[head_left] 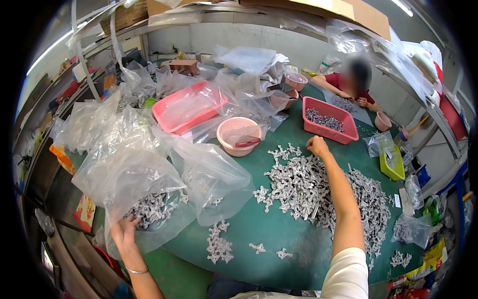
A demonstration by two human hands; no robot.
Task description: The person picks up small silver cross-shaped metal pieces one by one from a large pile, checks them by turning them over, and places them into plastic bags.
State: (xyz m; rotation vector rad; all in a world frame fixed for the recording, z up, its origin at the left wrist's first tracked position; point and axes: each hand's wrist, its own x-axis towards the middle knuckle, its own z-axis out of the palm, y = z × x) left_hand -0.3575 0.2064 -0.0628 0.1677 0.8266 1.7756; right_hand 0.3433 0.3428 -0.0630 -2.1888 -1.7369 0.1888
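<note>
At lower left, my left hand [126, 230] reaches to a clear plastic bag [144, 172] with small grey metal parts [152, 210] in it. Its fingers look apart, against the parts at the bag's edge; I see nothing held in them. My right hand [317, 146] is over the far edge of a large heap of similar lobed grey parts [298, 187], just in front of a pink basket [331, 117]. The fingers of this hand are pinched together, and what they may hold is hidden. My right forearm crosses above the heap.
A pink round basket [238, 144] has a red phone-like object [248, 142] on its rim. Behind it lies an empty-looking pink tray [167, 119] among plastic bags. Across the green table [199, 254] a co-worker [348, 87] handles parts. A yellow-green basket [393, 167] stands at right.
</note>
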